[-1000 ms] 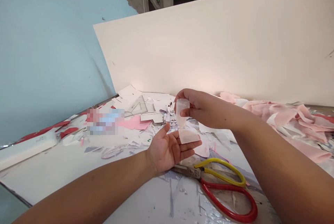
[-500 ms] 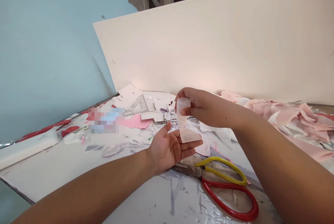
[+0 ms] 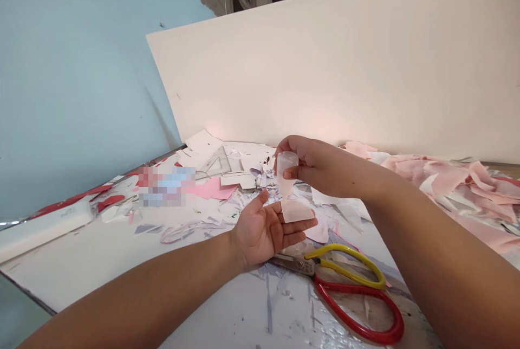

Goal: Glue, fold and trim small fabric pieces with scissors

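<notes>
In the head view my right hand (image 3: pixel 304 162) is closed around a small translucent squeeze bottle (image 3: pixel 287 181). The bottle is upside down, its narrow nozzle pointing at a pale piece of paper (image 3: pixel 297 211); whether the tip touches it I cannot tell. That piece lies across the outstretched fingers of my left hand (image 3: pixel 264 230), which is palm up with the thumb apart. Just below the left hand, scissors (image 3: pixel 300 265) with one yellow and one red handle rest on the table, their blade tips hidden behind the palm.
Paper scraps and a pink sheet (image 3: pixel 215 189) litter the white table (image 3: pixel 195 305). A clear set square (image 3: pixel 221 162) lies behind them. Pale pink pieces (image 3: pixel 450 183) are heaped at the right. A white roll (image 3: pixel 49 227) lies left, and a large cream board (image 3: pixel 325 78) stands behind.
The view has shifted very slightly. Both hands keep nearly the same pose, with the inverted bottle still held over the paper piece on my left fingers.
</notes>
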The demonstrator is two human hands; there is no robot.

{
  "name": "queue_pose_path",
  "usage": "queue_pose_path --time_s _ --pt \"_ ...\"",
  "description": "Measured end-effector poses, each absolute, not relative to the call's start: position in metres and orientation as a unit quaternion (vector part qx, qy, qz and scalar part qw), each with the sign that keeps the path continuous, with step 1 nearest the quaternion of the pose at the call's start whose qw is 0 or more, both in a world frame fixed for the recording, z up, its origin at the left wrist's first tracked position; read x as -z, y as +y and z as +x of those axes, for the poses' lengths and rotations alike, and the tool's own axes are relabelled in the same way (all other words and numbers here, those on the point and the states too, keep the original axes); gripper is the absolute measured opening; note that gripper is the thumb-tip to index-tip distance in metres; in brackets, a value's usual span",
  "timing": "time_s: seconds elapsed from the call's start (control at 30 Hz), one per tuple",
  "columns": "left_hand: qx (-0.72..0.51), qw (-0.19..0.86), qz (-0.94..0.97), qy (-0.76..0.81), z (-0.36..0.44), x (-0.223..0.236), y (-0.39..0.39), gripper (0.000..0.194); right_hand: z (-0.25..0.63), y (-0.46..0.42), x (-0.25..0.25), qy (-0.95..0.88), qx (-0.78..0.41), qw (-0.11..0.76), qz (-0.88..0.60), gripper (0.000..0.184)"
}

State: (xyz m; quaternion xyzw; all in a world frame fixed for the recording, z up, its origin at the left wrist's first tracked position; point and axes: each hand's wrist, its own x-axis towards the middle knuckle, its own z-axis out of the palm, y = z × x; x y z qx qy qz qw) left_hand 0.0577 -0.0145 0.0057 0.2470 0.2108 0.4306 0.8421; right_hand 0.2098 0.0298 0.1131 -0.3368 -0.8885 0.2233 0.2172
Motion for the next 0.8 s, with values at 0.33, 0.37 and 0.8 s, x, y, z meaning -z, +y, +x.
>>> queue_pose_path --time_s 0.33,0.37,0.8 --pt "-0.427 0.844 0.247 0.212 0.058 -0.006 -0.014 0.064 0.210 0.030 -0.113 -0.886 -0.222 0.216 -0.345 0.020" --pt "-0.426 0.844 0.247 0.210 0.058 -0.006 -0.014 0.064 0.210 0.030 -0.113 -0.886 -0.223 0.216 -0.344 0.020" --pt "-0.433 0.843 0.236 0.215 0.059 -0.007 -0.015 0.061 0.208 0.019 -0.118 -0.900 -0.149 0.181 -0.367 0.023"
